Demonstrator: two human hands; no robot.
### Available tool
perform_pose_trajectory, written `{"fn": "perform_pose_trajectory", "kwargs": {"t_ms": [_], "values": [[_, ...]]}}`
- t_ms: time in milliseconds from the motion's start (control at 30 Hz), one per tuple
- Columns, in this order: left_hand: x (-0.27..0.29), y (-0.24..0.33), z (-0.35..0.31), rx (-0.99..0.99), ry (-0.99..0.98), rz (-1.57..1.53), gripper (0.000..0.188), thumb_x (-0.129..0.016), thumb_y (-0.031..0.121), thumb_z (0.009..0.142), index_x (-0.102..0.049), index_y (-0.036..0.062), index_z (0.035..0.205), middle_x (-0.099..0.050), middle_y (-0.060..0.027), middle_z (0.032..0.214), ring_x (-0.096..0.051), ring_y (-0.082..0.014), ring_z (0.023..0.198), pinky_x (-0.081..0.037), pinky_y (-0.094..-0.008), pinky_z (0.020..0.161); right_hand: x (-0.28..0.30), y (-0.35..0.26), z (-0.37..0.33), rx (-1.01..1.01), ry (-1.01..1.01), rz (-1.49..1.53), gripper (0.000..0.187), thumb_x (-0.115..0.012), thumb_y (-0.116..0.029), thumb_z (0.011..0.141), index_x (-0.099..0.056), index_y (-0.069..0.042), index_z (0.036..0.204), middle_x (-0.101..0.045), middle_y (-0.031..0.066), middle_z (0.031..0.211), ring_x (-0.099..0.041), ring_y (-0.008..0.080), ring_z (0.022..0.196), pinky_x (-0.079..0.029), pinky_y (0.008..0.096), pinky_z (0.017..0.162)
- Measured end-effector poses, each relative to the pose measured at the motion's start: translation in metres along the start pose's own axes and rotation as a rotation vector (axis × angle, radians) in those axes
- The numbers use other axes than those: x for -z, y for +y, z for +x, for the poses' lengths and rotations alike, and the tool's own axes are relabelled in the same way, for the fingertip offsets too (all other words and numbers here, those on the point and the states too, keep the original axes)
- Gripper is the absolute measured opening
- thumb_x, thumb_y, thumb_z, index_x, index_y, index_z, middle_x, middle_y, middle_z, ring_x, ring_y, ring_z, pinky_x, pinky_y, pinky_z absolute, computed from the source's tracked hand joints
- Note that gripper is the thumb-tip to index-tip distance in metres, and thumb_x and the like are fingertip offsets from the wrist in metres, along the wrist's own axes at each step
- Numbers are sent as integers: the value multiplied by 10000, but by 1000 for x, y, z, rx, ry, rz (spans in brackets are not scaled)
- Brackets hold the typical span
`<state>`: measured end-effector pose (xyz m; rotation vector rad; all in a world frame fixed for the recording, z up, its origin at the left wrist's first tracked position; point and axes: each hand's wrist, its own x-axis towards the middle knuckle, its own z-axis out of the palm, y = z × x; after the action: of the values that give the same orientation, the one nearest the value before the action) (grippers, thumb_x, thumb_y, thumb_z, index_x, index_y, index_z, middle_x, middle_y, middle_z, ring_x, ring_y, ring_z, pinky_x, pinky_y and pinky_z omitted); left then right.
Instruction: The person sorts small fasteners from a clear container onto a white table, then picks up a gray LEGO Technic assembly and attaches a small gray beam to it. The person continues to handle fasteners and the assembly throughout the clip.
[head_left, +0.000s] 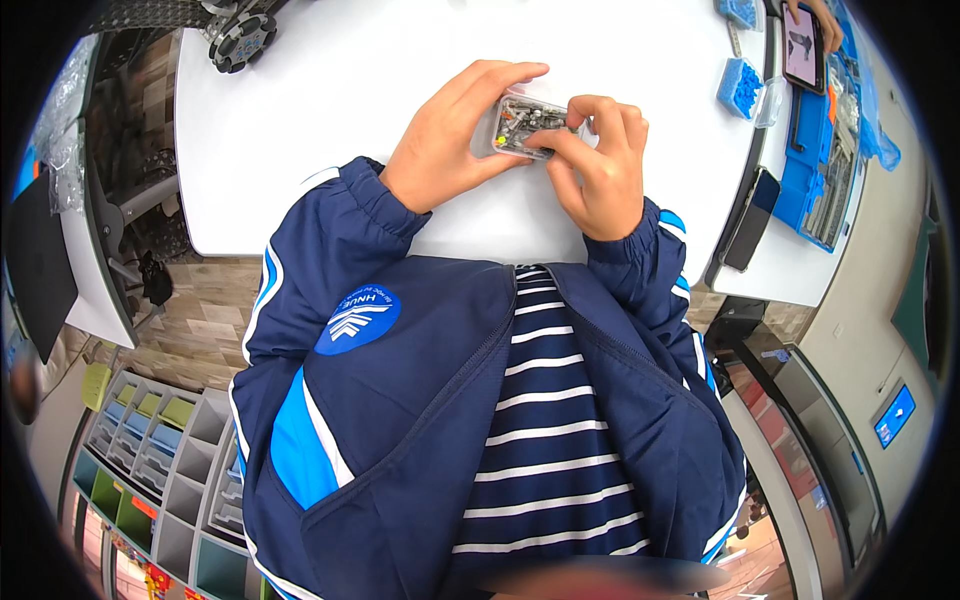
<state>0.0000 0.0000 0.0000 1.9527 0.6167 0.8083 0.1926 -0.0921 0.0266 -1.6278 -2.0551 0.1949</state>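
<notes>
A small clear plastic box (497,130) of small metal parts, apparently screws, with orange and yellow bits among them, is over the white table. My left hand (440,135) grips it from the left, thumb along the near side and index finger stretched past the far side. My right hand (605,165) reaches in from the right with bent fingers, and its fingertips dip among the metal parts. Whether a part is caught between those fingertips is hidden.
White table (330,130) lies under my hands. A black wheel (240,42) stands at far left. On the right are a box of blue parts (741,88), a dark phone (752,218), a blue organizer (800,180) and another person's hand (828,25) by a lit phone (803,50).
</notes>
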Motion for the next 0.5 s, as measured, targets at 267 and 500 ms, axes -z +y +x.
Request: {"fn": "perform_pose_trajectory", "kwargs": {"t_ms": [267, 500], "values": [[-3, 2, -2, 37, -10, -34, 805, -887, 64, 720, -560, 118, 1454, -611, -105, 1377, -640, -283, 1224, -527, -387, 1075, 0, 2, -4, -28, 51, -1, 279, -724, -74, 694, -781, -162, 953, -596, 30, 1097, -520, 267, 1034, -381, 422, 878], [-3, 1, -2, 33, -10, -25, 800, -882, 66, 726, -561, 120, 1457, -613, -104, 1378, -637, -280, 1232, -526, -386, 1073, 4, -6, 0, -27, -18, -30, 241, -731, -80, 732, -775, -135, 963, -592, 32, 1092, -514, 266, 1030, -381, 416, 885]]}}
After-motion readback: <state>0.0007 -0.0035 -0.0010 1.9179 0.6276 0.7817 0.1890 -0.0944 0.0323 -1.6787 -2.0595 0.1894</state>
